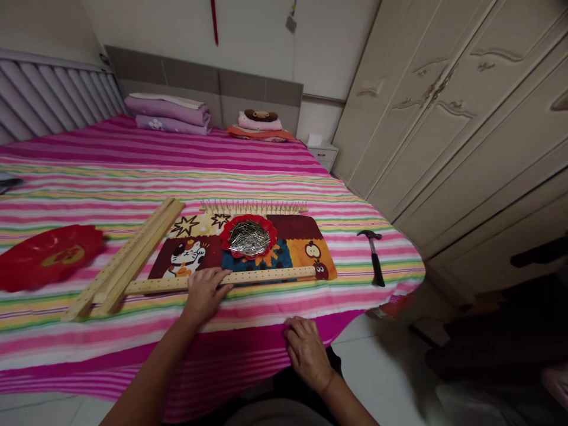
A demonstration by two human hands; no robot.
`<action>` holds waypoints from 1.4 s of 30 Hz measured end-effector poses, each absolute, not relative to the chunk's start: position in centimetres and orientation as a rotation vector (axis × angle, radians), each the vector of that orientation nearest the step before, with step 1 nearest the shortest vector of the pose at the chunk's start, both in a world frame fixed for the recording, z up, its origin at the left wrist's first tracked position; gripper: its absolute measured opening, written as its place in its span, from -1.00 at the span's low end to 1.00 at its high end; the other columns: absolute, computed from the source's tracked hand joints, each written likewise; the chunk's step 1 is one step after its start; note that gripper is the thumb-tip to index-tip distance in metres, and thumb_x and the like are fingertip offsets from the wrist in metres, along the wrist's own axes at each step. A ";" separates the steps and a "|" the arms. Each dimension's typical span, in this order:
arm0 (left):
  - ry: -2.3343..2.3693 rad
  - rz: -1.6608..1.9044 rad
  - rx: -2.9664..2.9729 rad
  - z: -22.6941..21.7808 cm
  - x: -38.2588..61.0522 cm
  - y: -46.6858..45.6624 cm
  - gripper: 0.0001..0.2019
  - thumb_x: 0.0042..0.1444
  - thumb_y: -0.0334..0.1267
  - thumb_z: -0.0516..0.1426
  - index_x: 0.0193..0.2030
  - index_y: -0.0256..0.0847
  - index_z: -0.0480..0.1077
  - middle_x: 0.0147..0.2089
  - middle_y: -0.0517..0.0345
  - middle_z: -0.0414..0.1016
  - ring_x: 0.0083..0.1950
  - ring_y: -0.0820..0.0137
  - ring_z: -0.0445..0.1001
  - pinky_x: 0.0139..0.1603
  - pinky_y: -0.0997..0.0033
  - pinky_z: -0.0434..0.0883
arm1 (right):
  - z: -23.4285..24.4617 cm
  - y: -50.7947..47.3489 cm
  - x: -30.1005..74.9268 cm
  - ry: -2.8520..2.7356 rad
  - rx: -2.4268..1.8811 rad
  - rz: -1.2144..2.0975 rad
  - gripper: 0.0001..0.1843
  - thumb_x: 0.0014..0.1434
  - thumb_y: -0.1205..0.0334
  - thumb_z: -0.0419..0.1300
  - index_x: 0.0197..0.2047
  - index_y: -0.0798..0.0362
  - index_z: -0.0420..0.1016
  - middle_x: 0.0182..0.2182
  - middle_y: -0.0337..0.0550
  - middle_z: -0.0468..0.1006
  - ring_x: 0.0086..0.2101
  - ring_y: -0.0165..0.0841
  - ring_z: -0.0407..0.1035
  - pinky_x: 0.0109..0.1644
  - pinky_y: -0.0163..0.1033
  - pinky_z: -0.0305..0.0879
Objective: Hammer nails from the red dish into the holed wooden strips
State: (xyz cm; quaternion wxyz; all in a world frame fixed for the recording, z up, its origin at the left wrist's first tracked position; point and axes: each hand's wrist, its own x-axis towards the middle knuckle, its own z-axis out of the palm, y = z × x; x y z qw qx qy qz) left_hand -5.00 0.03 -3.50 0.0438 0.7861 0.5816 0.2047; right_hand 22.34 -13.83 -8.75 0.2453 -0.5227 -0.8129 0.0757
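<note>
My left hand (205,294) grips a pale wooden strip drilled with a row of holes (266,277), which lies along the near edge of a patterned cat mat (295,226). My right hand (306,353) rests on the bed's near edge, holding nothing, with its fingers slightly curled on the striped cover (133,177). On the mat sits a red scalloped dish (230,234) heaped with silver nails (249,238). Behind the mat lies a wooden strip studded with upright nails (252,207). Two long wooden slats (128,254) lie left of my left hand.
A claw hammer (375,257) lies on the cover to the right of the mat. A flat red plate (48,257) lies at the left. Folded bedding (168,112) lines the bed's far end. A cream wardrobe (444,106) stands along the right side.
</note>
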 end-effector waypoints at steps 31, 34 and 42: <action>1.789 0.680 2.449 -4.0 -5.0 -0.3 -0.71 0.10 -0.10 0.08 -0.06 -0.03 0.46 -0.06 0.05 0.49 0.01 0.17 0.33 0.02 0.13 0.16 | -3.5 -2.1 30.0 -2.128 -1.566 0.113 -0.60 0.04 0.37 0.18 0.00 0.03 0.43 -0.14 -0.02 0.50 -0.14 -0.14 0.28 -0.02 -0.04 0.23; 1.787 0.672 2.452 -4.1 -5.1 -0.2 -0.70 0.09 -0.11 0.08 -0.06 -0.03 0.46 -0.06 0.05 0.50 0.00 0.17 0.34 0.02 0.13 0.16 | -3.2 -2.0 29.8 -2.124 -1.577 0.116 -0.63 0.03 0.38 0.19 -0.04 0.03 0.45 -0.19 -0.04 0.50 -0.17 -0.15 0.28 -0.05 -0.06 0.23; 1.783 0.647 2.453 -4.8 -5.8 0.6 -0.69 0.07 -0.07 0.05 -0.09 0.00 0.49 -0.07 0.04 0.50 -0.02 0.12 0.37 0.00 0.08 0.20 | -3.0 -2.0 30.2 -2.080 -1.661 0.084 -0.58 -0.02 0.32 0.28 -0.03 -0.02 0.45 -0.18 -0.14 0.53 -0.17 -0.23 0.36 -0.07 -0.14 0.27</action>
